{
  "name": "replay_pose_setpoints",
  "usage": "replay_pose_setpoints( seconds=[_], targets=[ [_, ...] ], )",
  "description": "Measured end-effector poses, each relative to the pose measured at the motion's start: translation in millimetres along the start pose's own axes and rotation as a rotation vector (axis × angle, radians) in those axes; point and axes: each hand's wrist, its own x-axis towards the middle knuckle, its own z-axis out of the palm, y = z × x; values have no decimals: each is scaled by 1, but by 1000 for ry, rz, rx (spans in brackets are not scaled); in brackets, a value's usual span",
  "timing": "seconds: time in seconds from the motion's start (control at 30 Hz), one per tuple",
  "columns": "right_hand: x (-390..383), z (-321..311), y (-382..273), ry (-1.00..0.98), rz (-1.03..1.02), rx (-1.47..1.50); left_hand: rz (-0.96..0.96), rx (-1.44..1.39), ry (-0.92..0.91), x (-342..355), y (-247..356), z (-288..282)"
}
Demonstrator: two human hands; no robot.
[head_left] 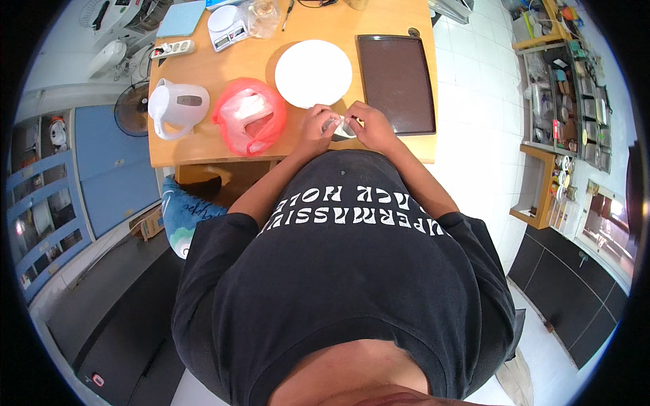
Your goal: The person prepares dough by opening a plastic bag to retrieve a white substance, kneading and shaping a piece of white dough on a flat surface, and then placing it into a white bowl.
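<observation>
- Work looked under way and unfinished: a small pale item (pixel 342 130) was held in the fingers, its kind too small to make out.
- Grip of the left hand (pixel 315 130) pinched the item's left side; that of the right hand (pixel 372 128) pinched its right side.
- The item was at the near edge of the tabletop (pixel 230 68), just below the white plate (pixel 313 71).
- Both plate and dark tray (pixel 397 84) looked bare, with nothing set out.
- What was left in the red plastic bag (pixel 254 132) could not be told.
</observation>
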Motion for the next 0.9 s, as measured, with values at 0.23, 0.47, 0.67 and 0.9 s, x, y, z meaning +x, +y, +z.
replay_pose_setpoints(
  seconds=[0.23, 0.47, 0.67, 0.9],
  targets=[
    [33, -39, -77, 27, -162, -21, 98, -28, 154, 26, 57, -47],
    [44, -67, -112, 76, -202, -44, 202, -129, 292, 51, 104, -63],
    [37, -73, -136, 182, -255, 25, 276, -131, 368, 47, 128, -67],
    [35, -81, -136, 232, -286, 10, 237, -201, 352, 57, 146, -56]
  ],
)
